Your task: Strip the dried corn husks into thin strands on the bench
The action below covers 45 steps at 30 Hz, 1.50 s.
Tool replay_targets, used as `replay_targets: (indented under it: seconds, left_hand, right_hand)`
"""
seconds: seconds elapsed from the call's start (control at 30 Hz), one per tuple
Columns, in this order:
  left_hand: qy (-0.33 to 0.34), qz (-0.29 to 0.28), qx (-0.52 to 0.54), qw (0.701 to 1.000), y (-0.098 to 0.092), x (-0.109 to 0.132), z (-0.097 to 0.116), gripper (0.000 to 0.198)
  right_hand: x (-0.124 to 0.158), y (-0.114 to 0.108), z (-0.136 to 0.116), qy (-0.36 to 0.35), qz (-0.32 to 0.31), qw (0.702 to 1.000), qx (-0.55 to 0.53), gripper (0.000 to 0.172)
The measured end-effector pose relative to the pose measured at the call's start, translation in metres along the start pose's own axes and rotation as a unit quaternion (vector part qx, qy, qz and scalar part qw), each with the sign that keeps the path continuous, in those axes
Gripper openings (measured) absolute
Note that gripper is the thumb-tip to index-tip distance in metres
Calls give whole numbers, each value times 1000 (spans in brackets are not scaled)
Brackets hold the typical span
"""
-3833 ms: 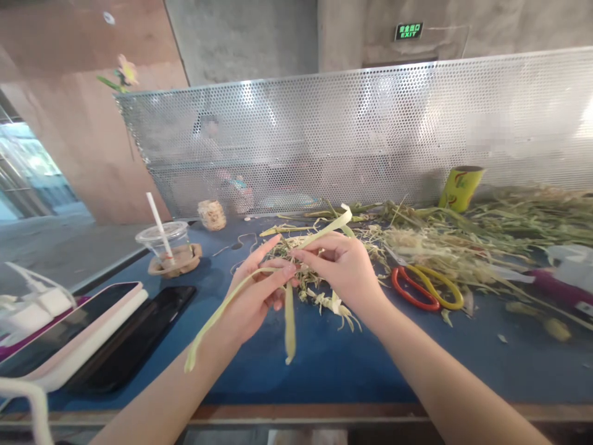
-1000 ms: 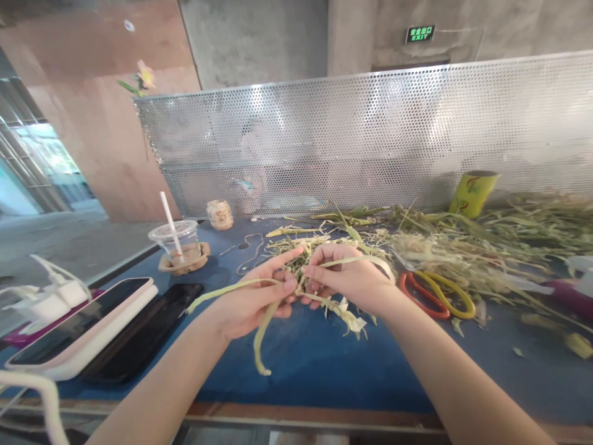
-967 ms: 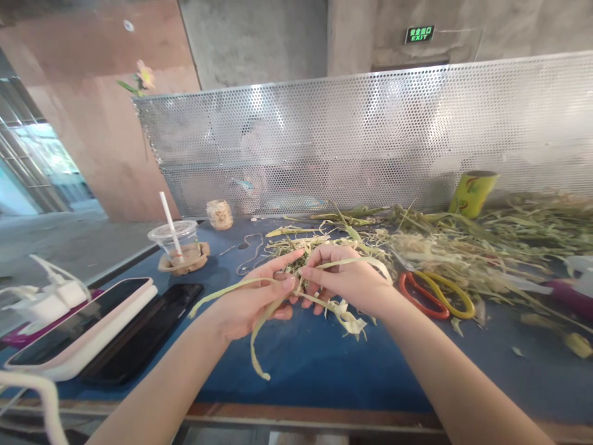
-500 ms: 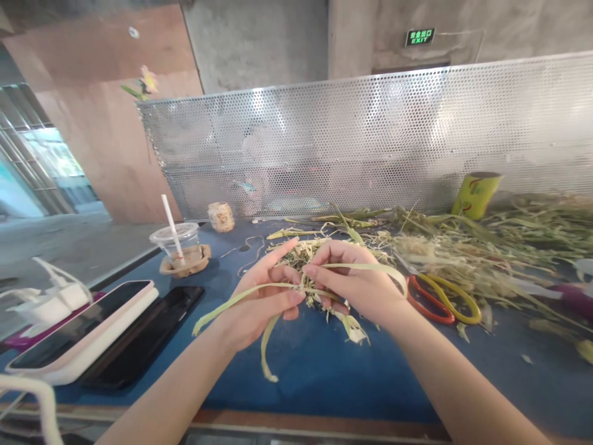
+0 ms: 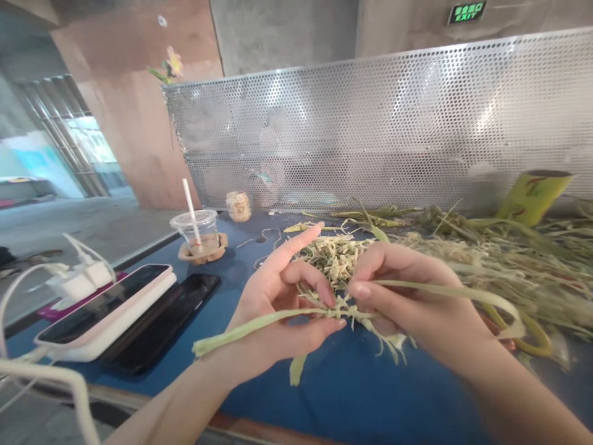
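My left hand (image 5: pixel 282 309) and my right hand (image 5: pixel 407 296) meet above a blue table (image 5: pixel 333 395), both pinching pale green leaf strips (image 5: pixel 259 321) where they cross. The left thumb and middle finger grip one strip, and its index finger points up. Fingers of the right hand are closed on another strip (image 5: pixel 463 293) that loops back over that wrist. A frayed tuft (image 5: pixel 343 306) sits between the fingertips.
A heap of dry leaves and stalks (image 5: pixel 500 259) covers the table's right. Behind it stands a yellow-green cup (image 5: pixel 532 194). On the left lie two phones (image 5: pixel 125 309), a white charger with cables (image 5: pixel 78 281), a plastic cup with straw (image 5: pixel 197 232) and a small jar (image 5: pixel 238 206). A perforated metal screen (image 5: pixel 370 123) backs the table.
The view has moved closer and to the left. Both hands stay together on the strips, and the right-hand strip now loops farther out to the right. The scissors are almost hidden behind my right wrist.
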<state>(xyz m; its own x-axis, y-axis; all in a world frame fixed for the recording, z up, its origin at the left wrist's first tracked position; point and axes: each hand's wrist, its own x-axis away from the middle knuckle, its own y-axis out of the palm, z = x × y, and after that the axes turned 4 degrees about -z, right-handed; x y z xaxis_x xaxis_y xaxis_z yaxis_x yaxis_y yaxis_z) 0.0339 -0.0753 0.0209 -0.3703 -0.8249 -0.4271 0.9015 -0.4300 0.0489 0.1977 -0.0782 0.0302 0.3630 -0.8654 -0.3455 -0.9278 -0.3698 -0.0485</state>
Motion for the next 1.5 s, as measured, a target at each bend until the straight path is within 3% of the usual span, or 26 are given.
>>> replay_targets:
  seconds: [0.43, 0.6, 0.83, 1.1, 1.2, 1.37, 1.5]
  left_hand:
    - [-45, 3, 43, 998, 3, 5, 6, 78]
    - [-87, 11, 76, 993, 3, 4, 8, 74]
    - [-86, -31, 151, 984, -3, 1, 1, 65]
    - [-66, -47, 145, 986, -4, 1, 0, 60]
    - [-77, -52, 138, 986, -4, 1, 2, 62]
    - [-62, 5, 77, 995, -2, 0, 4, 86]
    - [-8, 46, 35, 998, 1, 0, 3, 87]
  right_hand:
    - [4, 2, -2, -34, -31, 999, 23, 12]
    - [5, 2, 0, -61, -10, 997, 43, 5]
    - [5, 4, -1, -48, -18, 998, 31, 8]
    - [5, 2, 2, -98, -13, 993, 63, 3]
    - [5, 3, 0, -86, 8, 993, 78, 1]
    - [5, 5, 0, -74, 28, 994, 72, 5]
    - [4, 4, 1, -32, 30, 996, 77, 12]
